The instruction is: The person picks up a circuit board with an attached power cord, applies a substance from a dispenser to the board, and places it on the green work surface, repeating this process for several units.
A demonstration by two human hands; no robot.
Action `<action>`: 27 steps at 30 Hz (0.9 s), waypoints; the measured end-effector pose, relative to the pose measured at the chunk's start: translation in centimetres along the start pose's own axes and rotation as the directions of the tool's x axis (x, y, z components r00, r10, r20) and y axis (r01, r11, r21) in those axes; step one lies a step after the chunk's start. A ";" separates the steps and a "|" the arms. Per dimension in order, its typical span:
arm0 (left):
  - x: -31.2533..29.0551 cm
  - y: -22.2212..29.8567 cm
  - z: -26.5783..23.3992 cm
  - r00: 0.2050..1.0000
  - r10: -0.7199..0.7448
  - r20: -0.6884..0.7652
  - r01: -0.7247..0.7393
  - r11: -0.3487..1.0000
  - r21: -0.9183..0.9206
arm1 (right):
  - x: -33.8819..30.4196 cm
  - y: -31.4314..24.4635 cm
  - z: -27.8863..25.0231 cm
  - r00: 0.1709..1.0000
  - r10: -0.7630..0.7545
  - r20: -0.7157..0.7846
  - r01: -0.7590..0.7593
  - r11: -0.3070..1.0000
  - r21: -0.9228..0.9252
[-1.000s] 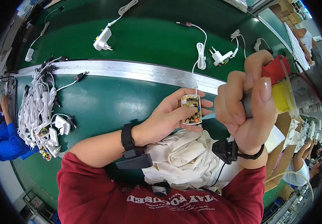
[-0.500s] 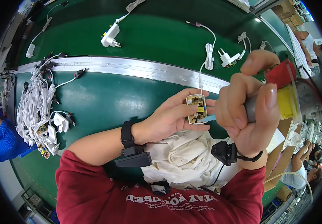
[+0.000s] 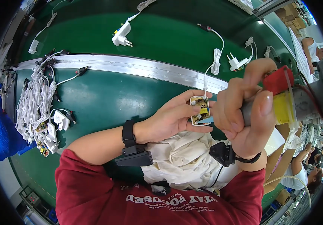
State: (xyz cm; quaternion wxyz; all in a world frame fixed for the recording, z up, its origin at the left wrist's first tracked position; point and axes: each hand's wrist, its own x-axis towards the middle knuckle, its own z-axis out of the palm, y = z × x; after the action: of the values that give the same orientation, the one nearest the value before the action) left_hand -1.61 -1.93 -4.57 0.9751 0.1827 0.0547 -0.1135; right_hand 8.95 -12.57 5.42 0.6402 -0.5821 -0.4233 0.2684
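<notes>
My left hand (image 3: 170, 117) grips an opened white power adapter (image 3: 202, 111), its thumb lying over the edge and its fingers beneath. The circuit board inside faces up, and a white cable runs from the adapter's far end. My right hand (image 3: 248, 110) is wrapped round a grey cylindrical tool (image 3: 283, 108) with a yellow band and a red switch-like block on top. A light-blue pointed tip (image 3: 206, 120) reaches from beside the right hand's fingers to the near end of the board. Fingers hide how the tip joins the tool.
Bundled white adapters and cables (image 3: 37, 101) lie at left on the green bench (image 3: 105, 90). Beyond a metal rail (image 3: 131, 65), a green surface carries a white plug adapter (image 3: 122, 35) and another one (image 3: 237, 63). White cloth (image 3: 184, 159) lies near me; a cardboard box (image 3: 277, 161) stands right.
The plug adapters and cables beyond the rail have shifted right. The tool has dipped slightly and moved left, with its tip still at the board. The blue-clothed person at left has shifted.
</notes>
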 end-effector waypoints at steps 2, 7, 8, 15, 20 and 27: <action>0.1 -0.1 0.0 1.000 -0.002 0.004 0.002 1.000 -0.005 | 0.1 0.1 -0.1 1.000 -0.005 0.001 0.005 1.000 0.001; 0.6 0.0 0.3 1.000 0.015 -0.026 -0.014 0.999 0.047 | 0.2 -0.3 0.0 0.998 0.014 -0.063 -0.011 0.999 0.051; 1.1 0.2 0.3 0.999 0.028 -0.039 -0.024 0.995 0.100 | 0.2 -0.5 0.2 0.995 0.030 -0.093 -0.024 0.997 0.075; 10.9 5.5 -2.8 0.788 0.424 0.446 -0.210 -0.496 0.843 | 0.0 -0.7 0.7 0.990 0.043 -0.135 -0.023 0.989 0.146; 10.0 7.2 -1.4 0.773 0.491 0.401 0.058 -0.685 0.726 | 0.1 -0.6 0.8 0.980 0.054 -0.190 -0.017 0.981 0.192; 2.6 14.4 -2.9 0.634 0.551 0.543 0.661 -0.750 -0.009 | 0.4 -1.0 0.7 0.979 0.064 -0.191 -0.026 0.980 0.196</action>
State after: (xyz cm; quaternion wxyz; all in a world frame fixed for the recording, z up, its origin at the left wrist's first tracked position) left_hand 4.14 11.63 -2.65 0.2542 -0.9091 -0.1735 -0.2809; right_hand 8.45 -12.04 6.47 0.7260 -0.5506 -0.3167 0.2637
